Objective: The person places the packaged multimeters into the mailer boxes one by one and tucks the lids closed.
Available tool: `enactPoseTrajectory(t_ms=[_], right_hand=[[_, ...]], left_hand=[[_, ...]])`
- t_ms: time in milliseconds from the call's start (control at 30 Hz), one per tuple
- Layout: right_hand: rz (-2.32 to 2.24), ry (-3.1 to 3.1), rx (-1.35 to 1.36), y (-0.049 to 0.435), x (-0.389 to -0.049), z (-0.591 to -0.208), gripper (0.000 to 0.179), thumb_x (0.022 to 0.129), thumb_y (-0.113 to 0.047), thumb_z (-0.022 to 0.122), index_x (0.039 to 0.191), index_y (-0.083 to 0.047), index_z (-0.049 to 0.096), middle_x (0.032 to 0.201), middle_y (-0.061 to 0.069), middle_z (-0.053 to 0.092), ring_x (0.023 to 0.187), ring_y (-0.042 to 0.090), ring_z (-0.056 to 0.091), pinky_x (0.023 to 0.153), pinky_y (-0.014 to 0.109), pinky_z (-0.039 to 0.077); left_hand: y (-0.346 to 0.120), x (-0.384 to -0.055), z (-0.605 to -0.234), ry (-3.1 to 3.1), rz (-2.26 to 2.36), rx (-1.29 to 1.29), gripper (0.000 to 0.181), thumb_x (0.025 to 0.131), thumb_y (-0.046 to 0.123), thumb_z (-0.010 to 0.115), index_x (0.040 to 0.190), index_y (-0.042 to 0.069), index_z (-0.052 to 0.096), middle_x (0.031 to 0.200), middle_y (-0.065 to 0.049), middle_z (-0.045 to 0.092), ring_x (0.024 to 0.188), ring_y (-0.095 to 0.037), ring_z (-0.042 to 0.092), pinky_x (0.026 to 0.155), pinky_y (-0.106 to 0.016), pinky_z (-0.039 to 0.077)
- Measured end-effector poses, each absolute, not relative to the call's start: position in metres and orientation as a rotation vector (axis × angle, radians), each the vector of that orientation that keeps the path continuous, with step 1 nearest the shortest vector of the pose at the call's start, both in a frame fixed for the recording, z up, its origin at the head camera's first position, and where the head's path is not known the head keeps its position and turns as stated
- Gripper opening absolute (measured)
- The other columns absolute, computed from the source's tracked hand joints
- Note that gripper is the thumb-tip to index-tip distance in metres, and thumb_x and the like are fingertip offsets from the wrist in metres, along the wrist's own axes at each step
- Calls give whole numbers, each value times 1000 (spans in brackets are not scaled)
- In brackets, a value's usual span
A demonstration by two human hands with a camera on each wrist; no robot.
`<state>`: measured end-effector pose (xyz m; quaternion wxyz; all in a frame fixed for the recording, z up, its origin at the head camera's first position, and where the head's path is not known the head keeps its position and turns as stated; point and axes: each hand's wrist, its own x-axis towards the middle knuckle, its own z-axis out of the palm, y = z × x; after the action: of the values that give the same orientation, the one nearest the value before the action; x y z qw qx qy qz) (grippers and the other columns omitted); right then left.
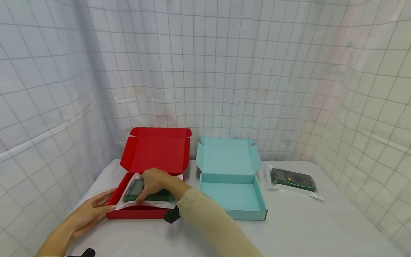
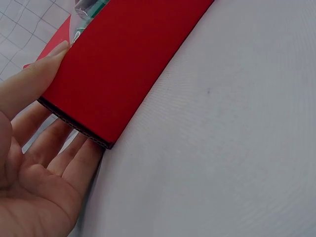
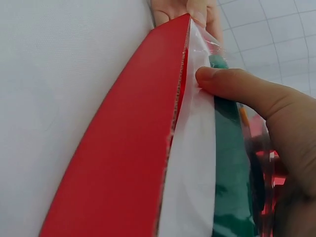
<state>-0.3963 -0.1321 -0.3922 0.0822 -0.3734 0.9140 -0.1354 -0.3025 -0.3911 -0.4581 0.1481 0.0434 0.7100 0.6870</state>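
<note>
A red cardboard box (image 1: pixel 138 213) stands with its lid raised at the back. Inside it, tilted against the walls, is a green-and-black multimeter (image 1: pixel 134 189) in a clear and white plastic bag. My right hand (image 1: pixel 155 185) reaches over and grips the bagged multimeter, thumb on the near side; its other fingers are mostly hidden in the head view. The bag's edge overlaps the front rim. At the box's front left corner my left hand (image 1: pixel 88 213) holds the wall, thumb (image 2: pixel 54 61) at the rim and fingers (image 2: pixel 54 140) along the outer side.
A light blue box (image 1: pixel 245 215) with its lid up stands right of the red one, behind my right forearm. Farther right, a second bagged multimeter (image 1: pixel 293 179) lies flat on the white table (image 1: pixel 308 228). Gridded white curtains (image 1: pixel 221 71) enclose the back and sides.
</note>
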Motion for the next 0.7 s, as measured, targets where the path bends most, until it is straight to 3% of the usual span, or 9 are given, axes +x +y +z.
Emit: enactPoseTrajectory(t_ms=[200,500,700], right_hand=[[-517,2740,-1104,-133,-395,-394,66,74,-48,91,129,-21,68,96,-17,60,87,0,52,65,14,48],[-662,2737,-1127,-132,-393,-411,78,75,-46,92,142,-16,64,103,-16,63,89,-1,52,66,11,48],[-713,2689,-1121,-121,-396,-417,81,75,-46,92,144,-15,62,108,-16,64,93,-1,52,69,12,48]], left_hand=[[-394,-302,-460,2006,2015,170,60,107,9,57,161,16,34,143,3,42,118,-10,56,103,-34,50],[-392,-300,-460,1998,2027,102,68,106,10,59,164,9,25,155,-13,31,118,-10,56,104,-34,50],[-395,-298,-460,1991,2029,190,68,106,6,57,164,5,21,147,0,40,119,-5,57,103,-31,50]])
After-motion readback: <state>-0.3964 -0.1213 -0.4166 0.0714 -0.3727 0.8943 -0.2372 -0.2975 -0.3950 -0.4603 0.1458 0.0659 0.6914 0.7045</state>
